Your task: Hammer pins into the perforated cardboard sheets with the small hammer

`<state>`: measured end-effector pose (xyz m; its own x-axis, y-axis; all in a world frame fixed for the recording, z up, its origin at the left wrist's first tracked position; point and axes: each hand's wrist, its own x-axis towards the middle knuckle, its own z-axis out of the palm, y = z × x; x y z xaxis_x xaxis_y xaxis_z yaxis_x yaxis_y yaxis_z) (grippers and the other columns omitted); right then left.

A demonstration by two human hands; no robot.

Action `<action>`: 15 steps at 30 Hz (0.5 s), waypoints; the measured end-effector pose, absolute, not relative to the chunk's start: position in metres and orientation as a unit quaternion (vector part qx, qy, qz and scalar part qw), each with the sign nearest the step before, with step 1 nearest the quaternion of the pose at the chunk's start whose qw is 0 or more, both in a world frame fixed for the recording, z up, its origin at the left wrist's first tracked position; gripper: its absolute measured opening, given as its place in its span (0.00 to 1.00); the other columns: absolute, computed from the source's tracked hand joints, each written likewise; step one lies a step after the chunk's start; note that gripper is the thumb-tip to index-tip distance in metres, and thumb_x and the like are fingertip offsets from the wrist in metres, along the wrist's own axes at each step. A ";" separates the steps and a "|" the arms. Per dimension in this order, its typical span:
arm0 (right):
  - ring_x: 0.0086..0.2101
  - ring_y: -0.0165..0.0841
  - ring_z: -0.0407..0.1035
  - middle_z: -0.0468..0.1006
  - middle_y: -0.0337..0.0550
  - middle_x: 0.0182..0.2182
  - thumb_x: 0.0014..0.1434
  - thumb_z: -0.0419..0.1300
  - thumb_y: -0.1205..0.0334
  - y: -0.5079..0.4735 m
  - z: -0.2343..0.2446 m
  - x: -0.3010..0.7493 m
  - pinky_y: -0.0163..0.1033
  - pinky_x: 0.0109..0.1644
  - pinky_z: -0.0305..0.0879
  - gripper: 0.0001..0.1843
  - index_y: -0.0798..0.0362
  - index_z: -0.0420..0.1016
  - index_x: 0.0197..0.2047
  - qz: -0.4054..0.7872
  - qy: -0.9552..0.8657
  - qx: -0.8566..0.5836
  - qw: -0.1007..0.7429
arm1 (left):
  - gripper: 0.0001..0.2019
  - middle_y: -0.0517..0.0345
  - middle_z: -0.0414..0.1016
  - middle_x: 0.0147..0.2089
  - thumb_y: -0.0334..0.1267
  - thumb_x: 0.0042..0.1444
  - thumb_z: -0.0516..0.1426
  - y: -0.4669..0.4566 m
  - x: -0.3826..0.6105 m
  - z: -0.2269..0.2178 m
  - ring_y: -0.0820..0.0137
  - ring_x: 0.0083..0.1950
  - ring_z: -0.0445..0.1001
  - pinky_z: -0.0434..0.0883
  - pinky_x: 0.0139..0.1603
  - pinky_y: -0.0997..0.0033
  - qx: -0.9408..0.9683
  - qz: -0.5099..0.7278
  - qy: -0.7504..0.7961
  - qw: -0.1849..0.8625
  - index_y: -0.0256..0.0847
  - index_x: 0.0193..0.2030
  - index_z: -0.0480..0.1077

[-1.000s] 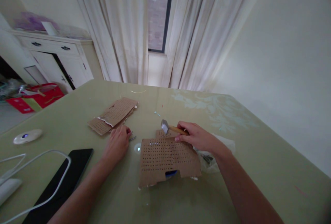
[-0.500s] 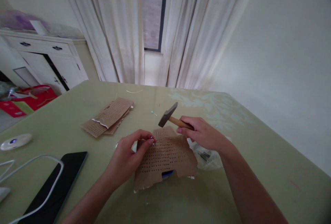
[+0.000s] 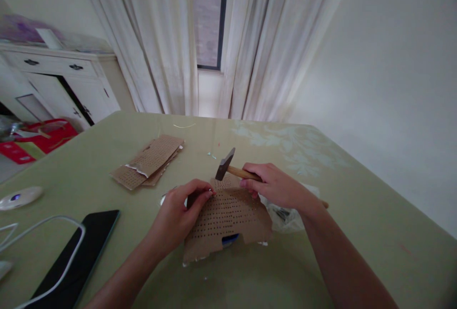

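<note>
My right hand (image 3: 273, 183) grips the wooden handle of a hammer (image 3: 225, 164), whose metal head hangs just above the far edge of a brown cardboard piece (image 3: 228, 214). Rows of small holes cover the cardboard, and a notch is cut in its near edge. Something blue (image 3: 230, 239) shows beneath that notch. The thumb and forefinger of my left hand (image 3: 183, 209) pinch a tiny, shiny nail at the far left part of the cardboard. My fingers hide most of the nail.
To the right of the cardboard lies a clear plastic bag (image 3: 291, 216) with dark nails inside. More perforated cardboard pieces (image 3: 153, 156) are stacked to the left. A black tablet-like slab (image 3: 85, 252), a white cable (image 3: 76, 256) and a white oval device (image 3: 21, 198) lie on the table's left side.
The hammer head has come down slightly and left, nearer to my left fingertips. My left hand still pinches in about the same spot. The whole view has shifted a little.
</note>
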<state>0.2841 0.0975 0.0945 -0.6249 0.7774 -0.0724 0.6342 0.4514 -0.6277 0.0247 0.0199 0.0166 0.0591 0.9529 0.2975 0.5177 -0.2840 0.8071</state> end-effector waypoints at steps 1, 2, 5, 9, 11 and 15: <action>0.32 0.33 0.76 0.79 0.36 0.28 0.72 0.61 0.63 0.097 0.094 0.284 0.37 0.39 0.64 0.12 0.50 0.71 0.34 0.320 -0.842 -0.419 0.112 | 0.12 0.60 0.86 0.39 0.46 0.71 0.58 0.020 0.025 0.016 0.65 0.40 0.81 0.72 0.42 0.68 0.681 0.422 0.541 0.257 0.46 0.42 0.81; 0.31 0.33 0.76 0.79 0.36 0.28 0.72 0.61 0.63 0.097 0.094 0.284 0.37 0.38 0.64 0.11 0.50 0.71 0.34 0.323 -0.841 -0.419 0.111 | 0.12 0.60 0.86 0.39 0.46 0.71 0.58 0.020 0.025 0.015 0.65 0.40 0.81 0.72 0.42 0.68 0.682 0.421 0.541 0.257 0.46 0.42 0.81; 0.31 0.33 0.76 0.79 0.36 0.28 0.72 0.61 0.63 0.098 0.093 0.284 0.36 0.37 0.64 0.11 0.51 0.71 0.35 0.326 -0.841 -0.418 0.110 | 0.11 0.60 0.86 0.39 0.46 0.71 0.59 0.020 0.024 0.013 0.65 0.40 0.81 0.72 0.43 0.68 0.684 0.416 0.540 0.258 0.46 0.42 0.81; 0.31 0.33 0.76 0.79 0.37 0.29 0.72 0.61 0.63 0.097 0.093 0.284 0.37 0.38 0.65 0.11 0.51 0.71 0.35 0.330 -0.840 -0.416 0.113 | 0.11 0.61 0.86 0.39 0.45 0.71 0.58 0.021 0.024 0.013 0.66 0.39 0.80 0.72 0.42 0.68 0.684 0.420 0.538 0.258 0.46 0.42 0.81; 0.32 0.33 0.76 0.79 0.37 0.29 0.72 0.60 0.63 0.097 0.093 0.284 0.37 0.39 0.65 0.11 0.51 0.71 0.35 0.331 -0.840 -0.416 0.111 | 0.12 0.61 0.86 0.38 0.45 0.71 0.58 0.021 0.025 0.014 0.66 0.39 0.80 0.72 0.42 0.68 0.684 0.420 0.539 0.255 0.46 0.41 0.81; 0.32 0.33 0.75 0.78 0.37 0.29 0.72 0.60 0.63 0.098 0.094 0.284 0.37 0.39 0.64 0.11 0.51 0.71 0.35 0.321 -0.846 -0.413 0.107 | 0.12 0.61 0.86 0.38 0.45 0.71 0.58 0.021 0.025 0.016 0.66 0.39 0.81 0.72 0.42 0.68 0.689 0.414 0.541 0.247 0.46 0.41 0.81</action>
